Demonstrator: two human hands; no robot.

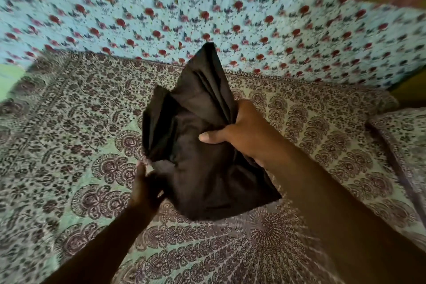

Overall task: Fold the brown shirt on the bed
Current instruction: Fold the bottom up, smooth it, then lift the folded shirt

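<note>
The dark brown shirt [198, 145] is bunched up and lifted over the middle of the bed, one end pointing up and away from me. My right hand [239, 131] grips its right side, thumb pressed across the cloth. At the lower left edge my left hand [145, 187] pinches the fabric between its fingers. The bed [69, 122] is covered by a green sheet with a dark floral print. How the shirt's sleeves and collar lie is hidden in the folds.
A light blue cloth with red flowers [207, 18] hangs along the far side of the bed. A pillow in the same green print [401, 140] lies at the right. The bed's left edge shows near a green wall [9, 80].
</note>
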